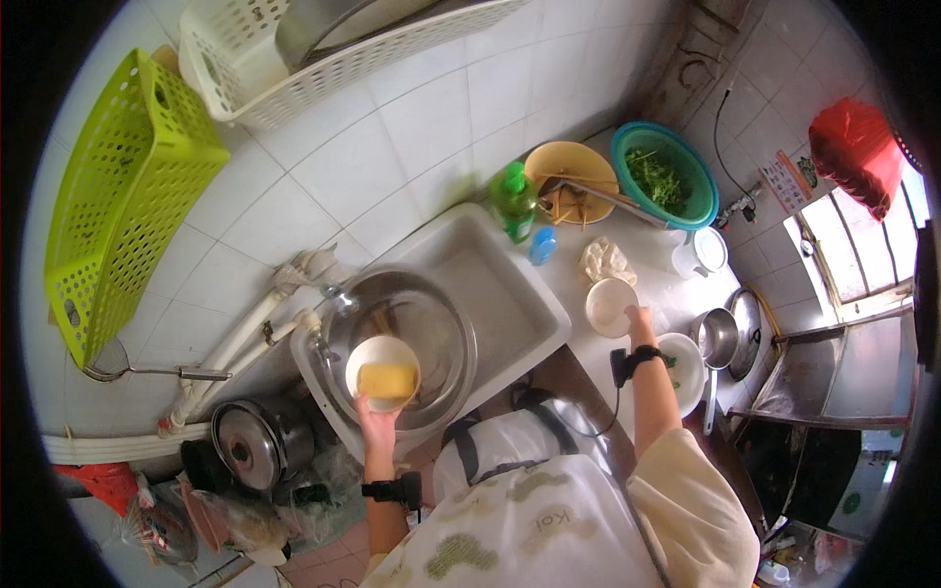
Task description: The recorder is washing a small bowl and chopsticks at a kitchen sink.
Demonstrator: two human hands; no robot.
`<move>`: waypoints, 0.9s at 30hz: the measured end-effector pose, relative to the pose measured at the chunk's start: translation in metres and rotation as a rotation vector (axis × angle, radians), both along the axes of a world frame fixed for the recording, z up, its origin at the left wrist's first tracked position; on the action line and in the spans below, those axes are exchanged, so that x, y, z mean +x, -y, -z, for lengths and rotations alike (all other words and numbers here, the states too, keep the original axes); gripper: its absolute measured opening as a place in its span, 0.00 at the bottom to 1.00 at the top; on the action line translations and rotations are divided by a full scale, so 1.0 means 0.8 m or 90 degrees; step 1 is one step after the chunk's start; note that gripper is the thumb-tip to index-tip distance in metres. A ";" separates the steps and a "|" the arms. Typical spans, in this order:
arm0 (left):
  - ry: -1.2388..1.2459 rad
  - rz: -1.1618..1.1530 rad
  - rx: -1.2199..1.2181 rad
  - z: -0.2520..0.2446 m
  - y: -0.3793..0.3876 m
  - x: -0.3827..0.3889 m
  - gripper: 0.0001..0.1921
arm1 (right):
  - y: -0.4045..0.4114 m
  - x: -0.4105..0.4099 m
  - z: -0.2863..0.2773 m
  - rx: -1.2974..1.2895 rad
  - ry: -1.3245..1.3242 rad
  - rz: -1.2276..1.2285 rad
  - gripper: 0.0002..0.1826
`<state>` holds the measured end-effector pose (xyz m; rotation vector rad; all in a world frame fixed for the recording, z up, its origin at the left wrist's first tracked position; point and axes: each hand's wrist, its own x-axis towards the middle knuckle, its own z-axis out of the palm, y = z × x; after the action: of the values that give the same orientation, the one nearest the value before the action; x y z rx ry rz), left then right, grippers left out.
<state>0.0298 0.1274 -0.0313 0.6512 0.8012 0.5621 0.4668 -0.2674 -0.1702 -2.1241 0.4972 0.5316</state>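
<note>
My left hand (pixel 378 426) grips the near rim of a white bowl (pixel 404 355) over a large metal basin (pixel 456 309) in the sink. A yellow sponge (pixel 387 381) lies in that bowl. Out to the right, my right hand (pixel 639 322) holds a second pale bowl (pixel 609 307) by its edge, above or on the counter. A crumpled beige cloth (pixel 606 259) lies just beyond it. Inside the basin, some brown sticks, perhaps chopsticks, show behind the left bowl. The faucet (pixel 312 323) reaches over the basin's left side.
Behind the right hand are a green bottle (pixel 516 206), a yellow bowl with utensils (pixel 540 158) and a teal basin of leafy greens (pixel 625 136). A plate with green bits (pixel 687 382), a saucepan (pixel 717 339) and a lidded white container (pixel 710 251) stand at right. A lidded pot (pixel 246 448) sits lower left.
</note>
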 end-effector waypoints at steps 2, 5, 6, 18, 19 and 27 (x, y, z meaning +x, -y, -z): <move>-0.001 -0.005 -0.006 -0.002 -0.001 -0.006 0.30 | 0.011 -0.010 0.022 0.083 -0.034 0.060 0.21; 0.004 -0.003 -0.019 -0.002 0.000 -0.016 0.30 | 0.015 -0.023 0.043 0.171 -0.033 0.052 0.19; 0.013 0.003 -0.019 -0.002 0.000 -0.020 0.30 | 0.013 -0.028 0.043 0.196 -0.026 0.031 0.19; 0.030 -0.072 -0.019 0.015 -0.007 -0.104 0.30 | -0.083 -0.108 -0.146 0.348 -0.039 -0.046 0.26; 0.024 -0.077 -0.016 0.017 -0.008 -0.114 0.30 | -0.091 -0.116 -0.162 0.355 -0.050 -0.079 0.28; 0.048 -0.104 -0.029 0.032 -0.009 -0.174 0.29 | -0.274 -0.218 -0.208 0.485 -0.012 -0.419 0.37</move>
<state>-0.1091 0.1349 -0.0569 0.5218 0.7984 0.7115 0.2922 -0.0483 -0.0040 -1.4930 -0.3850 0.9289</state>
